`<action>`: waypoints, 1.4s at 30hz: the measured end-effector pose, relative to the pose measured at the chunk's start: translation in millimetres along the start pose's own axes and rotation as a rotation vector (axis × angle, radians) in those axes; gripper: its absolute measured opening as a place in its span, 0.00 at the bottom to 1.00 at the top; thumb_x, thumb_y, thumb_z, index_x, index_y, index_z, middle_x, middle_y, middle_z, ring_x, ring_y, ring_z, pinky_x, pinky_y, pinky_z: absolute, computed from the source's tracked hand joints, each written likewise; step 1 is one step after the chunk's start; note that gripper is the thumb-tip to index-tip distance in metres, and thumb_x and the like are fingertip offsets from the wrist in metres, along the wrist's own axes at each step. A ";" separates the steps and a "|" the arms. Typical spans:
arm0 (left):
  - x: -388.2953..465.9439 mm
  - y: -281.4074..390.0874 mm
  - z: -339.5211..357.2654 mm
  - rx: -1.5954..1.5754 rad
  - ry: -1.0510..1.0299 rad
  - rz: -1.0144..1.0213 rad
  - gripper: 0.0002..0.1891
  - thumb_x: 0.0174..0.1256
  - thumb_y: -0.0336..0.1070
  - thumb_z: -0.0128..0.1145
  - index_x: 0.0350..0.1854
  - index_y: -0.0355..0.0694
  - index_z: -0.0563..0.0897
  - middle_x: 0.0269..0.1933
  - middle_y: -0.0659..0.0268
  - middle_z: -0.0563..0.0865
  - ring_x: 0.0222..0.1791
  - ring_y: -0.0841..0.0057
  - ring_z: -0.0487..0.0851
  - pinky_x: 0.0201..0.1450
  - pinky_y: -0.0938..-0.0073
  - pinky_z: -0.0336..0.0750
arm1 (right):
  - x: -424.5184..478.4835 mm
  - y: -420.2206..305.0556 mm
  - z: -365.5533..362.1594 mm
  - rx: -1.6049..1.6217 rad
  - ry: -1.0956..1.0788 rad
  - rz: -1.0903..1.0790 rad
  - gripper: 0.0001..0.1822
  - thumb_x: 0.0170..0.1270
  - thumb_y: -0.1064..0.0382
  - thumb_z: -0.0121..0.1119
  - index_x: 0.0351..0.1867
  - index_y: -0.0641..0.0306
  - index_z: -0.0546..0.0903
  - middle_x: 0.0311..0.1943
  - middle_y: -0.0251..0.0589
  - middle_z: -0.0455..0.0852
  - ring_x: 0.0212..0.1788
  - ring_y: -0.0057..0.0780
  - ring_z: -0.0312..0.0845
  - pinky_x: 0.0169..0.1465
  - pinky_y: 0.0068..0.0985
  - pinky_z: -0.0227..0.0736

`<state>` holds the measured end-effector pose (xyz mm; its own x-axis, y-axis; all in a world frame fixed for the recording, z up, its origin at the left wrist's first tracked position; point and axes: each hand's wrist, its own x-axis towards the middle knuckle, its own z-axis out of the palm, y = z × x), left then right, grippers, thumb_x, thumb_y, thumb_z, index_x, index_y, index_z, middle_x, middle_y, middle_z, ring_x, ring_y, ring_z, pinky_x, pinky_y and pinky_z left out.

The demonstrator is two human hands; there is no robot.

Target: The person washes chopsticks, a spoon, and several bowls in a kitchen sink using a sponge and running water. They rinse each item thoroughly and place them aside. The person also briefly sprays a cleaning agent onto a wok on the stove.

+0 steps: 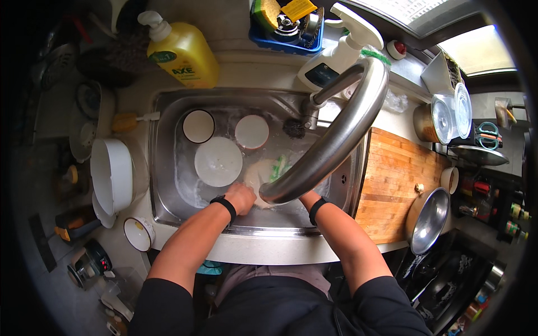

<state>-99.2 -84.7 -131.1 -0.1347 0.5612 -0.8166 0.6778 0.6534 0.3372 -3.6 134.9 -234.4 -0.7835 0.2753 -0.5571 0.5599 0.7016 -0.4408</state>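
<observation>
Both forearms reach into a stainless steel sink (pixel 166 164). My left hand (pixel 242 198), curled, is at the edge of a pale round dish (pixel 252 178), near the sink's front; whether it grips the dish is unclear. The faucet spout (pixel 336 130) hides most of my right hand (pixel 310 197), with only the wrist side showing. A green and white cloth or scrubber (pixel 278 168) lies on the dish beside the spout. Left of it in the sink are a large white round dish (pixel 218 161), a dark-rimmed white bowl (pixel 199 126) and a red-rimmed one (pixel 251 131).
A yellow dish soap bottle (pixel 185 56), a blue basket (pixel 286 44) and a white spray bottle (pixel 336 54) stand behind the sink. To the right are a wooden cutting board (pixel 391 185) and a metal bowl (pixel 428 220); to the left, a white tub (pixel 111 176) and an enamel-like bowl (pixel 138 234).
</observation>
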 end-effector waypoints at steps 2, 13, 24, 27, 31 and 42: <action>-2.4 8.5 -4.4 0.145 -0.004 0.029 0.18 0.59 0.34 0.65 0.53 0.41 0.88 0.59 0.59 0.85 0.65 0.62 0.79 0.66 0.62 0.72 | 20.6 25.2 32.5 0.143 -0.055 0.029 0.29 0.56 0.63 0.62 0.61 0.73 0.74 0.54 0.66 0.83 0.61 0.60 0.78 0.63 0.43 0.74; -9.3 37.4 -9.0 -0.179 0.520 0.188 0.09 0.63 0.34 0.60 0.44 0.41 0.83 0.49 0.52 0.86 0.53 0.50 0.84 0.54 0.49 0.77 | -4.9 -31.5 -81.1 0.601 -0.379 0.253 0.16 0.68 0.59 0.56 0.37 0.75 0.83 0.27 0.49 0.86 0.22 0.36 0.85 0.23 0.34 0.79; 9.1 -2.3 8.9 -1.255 0.471 0.049 0.20 0.75 0.44 0.60 0.62 0.38 0.79 0.54 0.59 0.86 0.56 0.68 0.83 0.56 0.62 0.78 | -9.3 8.4 -81.5 0.049 0.255 0.073 0.28 0.64 0.58 0.58 0.63 0.68 0.72 0.55 0.66 0.78 0.55 0.64 0.78 0.59 0.50 0.74; -11.3 4.4 -18.3 -1.585 0.325 0.032 0.20 0.78 0.44 0.57 0.65 0.40 0.75 0.57 0.63 0.85 0.58 0.71 0.83 0.61 0.59 0.79 | 1.5 0.0 -52.7 0.139 0.254 0.033 0.30 0.66 0.53 0.58 0.65 0.70 0.72 0.62 0.69 0.74 0.63 0.65 0.72 0.68 0.50 0.67; -4.5 9.9 -24.2 -1.846 0.174 -0.012 0.20 0.79 0.43 0.55 0.67 0.41 0.73 0.59 0.61 0.83 0.59 0.67 0.84 0.62 0.56 0.81 | 14.1 -31.5 -31.3 0.394 0.085 -0.314 0.25 0.75 0.54 0.48 0.63 0.71 0.77 0.68 0.67 0.72 0.70 0.61 0.66 0.74 0.45 0.60; 35.1 -8.0 12.8 -2.387 0.114 -0.102 0.16 0.81 0.35 0.41 0.60 0.39 0.78 0.53 0.55 0.87 0.51 0.58 0.88 0.51 0.44 0.85 | -100.6 -86.4 -89.9 -0.111 -0.299 -0.550 0.22 0.64 0.62 0.62 0.58 0.67 0.79 0.61 0.64 0.73 0.64 0.59 0.72 0.70 0.45 0.68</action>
<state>-100.1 -76.8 -168.4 -0.1795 0.4637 -0.8676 -0.9803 -0.1582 0.1182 2.6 105.7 -77.0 -0.8305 -0.3293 -0.4492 0.0525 0.7566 -0.6517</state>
